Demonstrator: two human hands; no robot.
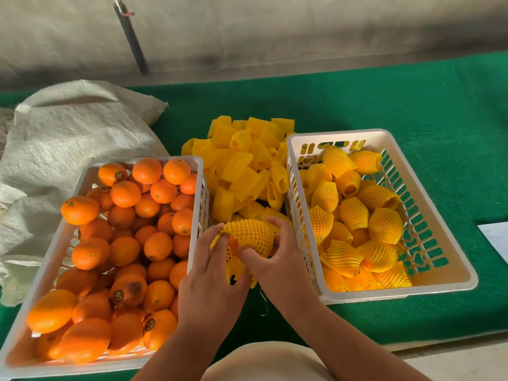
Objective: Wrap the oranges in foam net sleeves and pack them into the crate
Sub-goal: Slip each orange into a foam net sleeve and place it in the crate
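Between the two crates, my left hand point(211, 281) and my right hand point(277, 257) hold one orange in a yellow foam net sleeve point(251, 235). Both hands' fingers curl round the sleeve, which covers most of the fruit; a little orange skin shows beside my left fingers. The white crate on the left point(199, 188) is full of bare oranges point(125, 193). The white crate on the right point(445, 268) holds several wrapped oranges point(384, 225). A heap of empty yellow sleeves point(242, 163) lies behind my hands.
A white woven sack point(68, 133) lies at the back left on the green cloth point(412, 105) that covers the table. A dark pole point(132, 39) leans on the grey wall. A white sheet point(494, 237) sits at the right edge.
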